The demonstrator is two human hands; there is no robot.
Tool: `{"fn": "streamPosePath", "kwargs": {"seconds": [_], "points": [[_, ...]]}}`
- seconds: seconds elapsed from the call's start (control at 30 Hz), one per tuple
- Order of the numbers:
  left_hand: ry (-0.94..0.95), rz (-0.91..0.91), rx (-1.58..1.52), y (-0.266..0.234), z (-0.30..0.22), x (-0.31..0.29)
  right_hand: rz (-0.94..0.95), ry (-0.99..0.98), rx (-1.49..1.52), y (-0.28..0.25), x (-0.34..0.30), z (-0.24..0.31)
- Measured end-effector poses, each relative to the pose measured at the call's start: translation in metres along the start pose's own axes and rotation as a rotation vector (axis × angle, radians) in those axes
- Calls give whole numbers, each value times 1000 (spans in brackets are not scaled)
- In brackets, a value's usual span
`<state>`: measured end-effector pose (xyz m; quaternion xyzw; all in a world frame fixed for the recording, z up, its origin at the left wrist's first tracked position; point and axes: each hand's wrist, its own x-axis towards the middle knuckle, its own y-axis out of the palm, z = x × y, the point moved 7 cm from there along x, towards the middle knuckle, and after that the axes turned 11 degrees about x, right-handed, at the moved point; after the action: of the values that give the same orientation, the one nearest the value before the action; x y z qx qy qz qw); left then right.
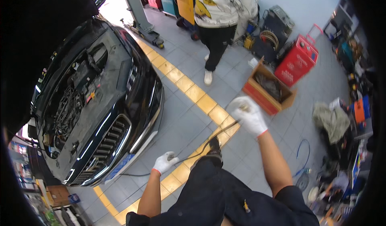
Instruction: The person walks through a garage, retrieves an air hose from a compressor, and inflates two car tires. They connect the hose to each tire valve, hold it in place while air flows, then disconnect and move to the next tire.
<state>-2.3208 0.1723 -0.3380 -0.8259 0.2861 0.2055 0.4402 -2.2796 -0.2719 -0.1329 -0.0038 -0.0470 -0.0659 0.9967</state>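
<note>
A thin dark hose or cable runs from low beside the car's front bumper, past my left hand, to my right hand. My left hand, in a white glove, is closed around it close to the bumper. Farther forward and to the right, my white-gloved right hand is closed on the other stretch. A small yellowish piece shows at its fingers, too blurred to name. Left of me stands the dark car, its hood raised and its engine bay exposed.
A person in a patterned white top stands ahead. An open cardboard box and a red wheeled machine are at the right. A lift post rises beyond the car. Yellow tiles line the grey floor; clutter fills the right edge.
</note>
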Motion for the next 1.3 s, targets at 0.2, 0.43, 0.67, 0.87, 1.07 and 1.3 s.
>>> {"fn": "streamPosePath", "kwargs": {"seconds": [0.2, 0.43, 0.67, 0.87, 1.07, 1.3], "points": [[222, 225, 242, -47, -246, 235, 512, 344, -321, 114, 197, -67], [118, 31, -381, -178, -331, 448, 661, 484, 181, 104, 492, -118], [-84, -169, -107, -336, -369, 586, 873, 469, 121, 167, 708, -146], [-360, -410, -495, -469, -270, 719, 905, 746, 150, 283, 894, -260], [-227, -362, -687, -564, -130, 965, 819, 908, 144, 399, 1082, -432], [-615, -843, -1942, -568, 62, 1185, 1084, 688, -239, 573, 1258, -695]]}}
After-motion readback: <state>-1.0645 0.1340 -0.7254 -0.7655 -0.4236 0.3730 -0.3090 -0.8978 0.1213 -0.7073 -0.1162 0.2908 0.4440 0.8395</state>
